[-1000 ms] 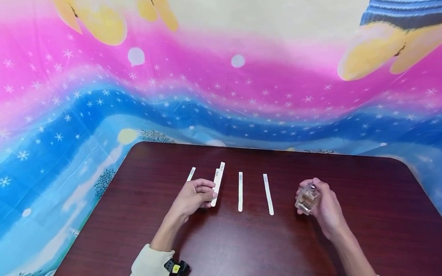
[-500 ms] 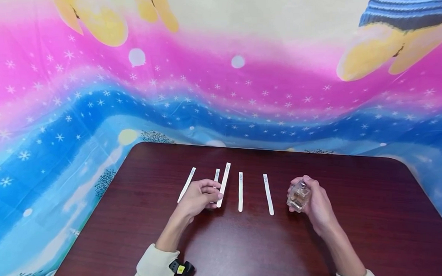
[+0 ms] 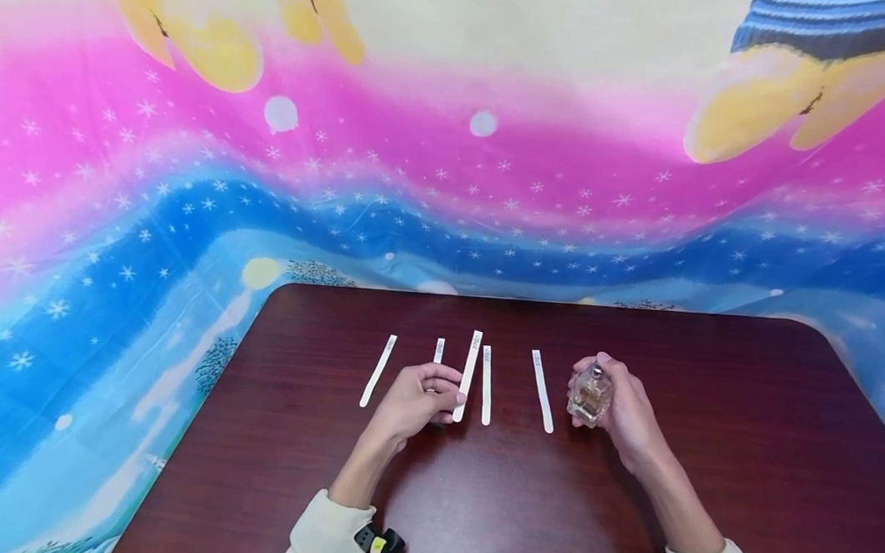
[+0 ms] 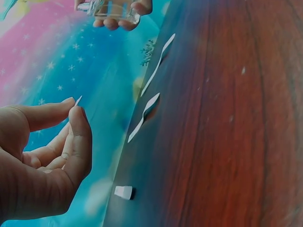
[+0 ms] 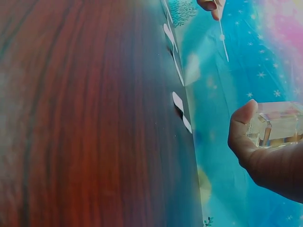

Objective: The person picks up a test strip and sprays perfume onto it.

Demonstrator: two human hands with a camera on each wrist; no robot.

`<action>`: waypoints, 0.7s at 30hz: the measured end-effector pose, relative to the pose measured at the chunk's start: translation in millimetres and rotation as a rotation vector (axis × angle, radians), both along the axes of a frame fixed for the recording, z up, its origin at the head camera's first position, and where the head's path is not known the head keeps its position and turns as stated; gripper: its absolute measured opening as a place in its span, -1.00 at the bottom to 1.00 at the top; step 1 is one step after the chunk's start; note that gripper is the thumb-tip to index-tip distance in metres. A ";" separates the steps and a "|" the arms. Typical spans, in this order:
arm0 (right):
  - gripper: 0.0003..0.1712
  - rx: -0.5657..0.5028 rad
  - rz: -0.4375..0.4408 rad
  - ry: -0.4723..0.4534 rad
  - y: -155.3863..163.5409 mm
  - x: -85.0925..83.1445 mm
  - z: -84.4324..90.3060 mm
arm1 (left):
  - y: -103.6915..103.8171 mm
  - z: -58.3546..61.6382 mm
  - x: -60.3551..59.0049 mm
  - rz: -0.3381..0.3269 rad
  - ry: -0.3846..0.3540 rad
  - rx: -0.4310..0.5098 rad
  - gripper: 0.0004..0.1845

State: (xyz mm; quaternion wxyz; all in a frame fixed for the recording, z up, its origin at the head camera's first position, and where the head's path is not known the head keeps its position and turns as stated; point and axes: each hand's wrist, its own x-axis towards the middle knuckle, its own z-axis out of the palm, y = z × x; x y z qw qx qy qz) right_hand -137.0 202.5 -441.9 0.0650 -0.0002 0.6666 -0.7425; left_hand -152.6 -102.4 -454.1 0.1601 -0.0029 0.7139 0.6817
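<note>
surface: dark wood table (image 3: 702, 490) | on it: 4 white paper strips (image 3: 542, 391)

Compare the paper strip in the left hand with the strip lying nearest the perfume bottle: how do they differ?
The held strip is pinched by the left hand and lifted off the table; the strip nearest the perfume bottle lies flat, untouched. The held strip leans right; the other leans left. Both are narrow and white.
</note>
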 end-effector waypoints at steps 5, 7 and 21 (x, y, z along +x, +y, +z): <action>-0.51 0.018 -0.013 -0.008 -2.4 -2.1 0.3 | 7.4 -0.3 3.0 -0.021 -0.012 -0.001 -0.69; -0.51 0.020 -0.015 -0.012 -4.0 -3.5 -0.1 | 9.5 -0.1 4.0 -0.029 -0.016 0.000 -0.68; -0.50 0.060 -0.019 -0.031 -12.6 -9.2 -2.5 | 21.8 3.1 8.9 -0.057 -0.020 0.032 -0.66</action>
